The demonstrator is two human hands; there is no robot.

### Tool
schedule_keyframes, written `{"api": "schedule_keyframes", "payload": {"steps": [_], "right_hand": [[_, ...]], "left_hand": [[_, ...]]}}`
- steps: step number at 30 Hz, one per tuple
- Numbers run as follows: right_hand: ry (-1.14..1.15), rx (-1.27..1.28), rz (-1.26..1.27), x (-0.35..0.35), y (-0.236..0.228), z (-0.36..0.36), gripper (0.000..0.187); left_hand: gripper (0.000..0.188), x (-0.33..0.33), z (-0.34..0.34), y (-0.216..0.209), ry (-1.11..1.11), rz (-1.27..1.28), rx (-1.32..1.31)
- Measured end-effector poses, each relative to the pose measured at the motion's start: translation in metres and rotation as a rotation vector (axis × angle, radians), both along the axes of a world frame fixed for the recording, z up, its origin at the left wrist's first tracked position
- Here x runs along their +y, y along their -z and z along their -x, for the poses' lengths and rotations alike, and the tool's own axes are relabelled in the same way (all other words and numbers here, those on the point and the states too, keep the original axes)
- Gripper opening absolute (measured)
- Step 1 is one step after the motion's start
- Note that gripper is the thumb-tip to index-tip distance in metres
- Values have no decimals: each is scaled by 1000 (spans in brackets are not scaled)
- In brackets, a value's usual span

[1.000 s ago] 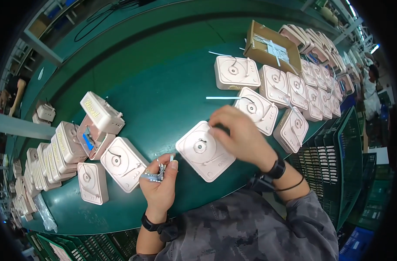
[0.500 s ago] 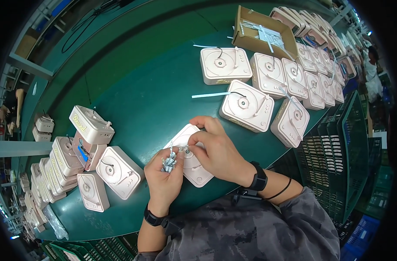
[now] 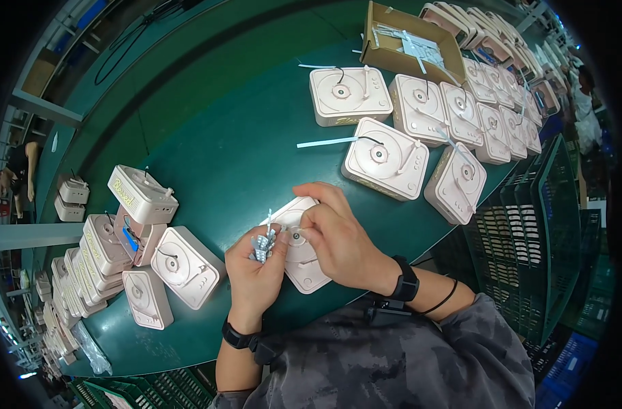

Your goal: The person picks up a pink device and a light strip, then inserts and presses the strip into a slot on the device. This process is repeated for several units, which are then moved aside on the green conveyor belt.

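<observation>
A pale pink case shaped like a record player point(image 3: 303, 273) lies tilted on the table in front of me, partly covered by both hands. My left hand point(image 3: 255, 276) is closed round a bunch of small, shiny silver-blue pieces point(image 3: 263, 245), its thumb along the case's edge. One narrow piece sticks up out of that bunch. Over the case's round centre, my right hand point(image 3: 345, 242) pinches thumb and forefinger together. Whatever lies between those fingertips is too small to make out. The right hand's other fingers reach over the case's far edge.
More pink cases point(image 3: 384, 157) stand at the right, some with pale strips on black wires. Behind them is a cardboard box point(image 3: 393, 60) of strips. Stacked cases point(image 3: 106, 245) line the left. Green crates point(image 3: 505, 238) stand beyond the table's right edge.
The right fingertips have shifted slightly at the case's centre, still pinched. My left hand has tilted a little, and its bunch has moved slightly left. The whole view has shifted slightly.
</observation>
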State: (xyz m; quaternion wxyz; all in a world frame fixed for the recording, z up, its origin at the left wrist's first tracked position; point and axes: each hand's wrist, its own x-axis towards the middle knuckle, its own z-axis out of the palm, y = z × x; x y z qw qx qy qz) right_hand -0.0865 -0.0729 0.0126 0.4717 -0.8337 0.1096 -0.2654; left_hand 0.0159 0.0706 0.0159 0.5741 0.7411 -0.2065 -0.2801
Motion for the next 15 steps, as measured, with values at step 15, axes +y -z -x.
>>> {"api": "schedule_keyframes", "payload": {"steps": [15], "right_hand": [[-210,83,106,-31,-13,-3,8]], "left_hand": [[11,3,-15,-18,222,-92,-169]]}}
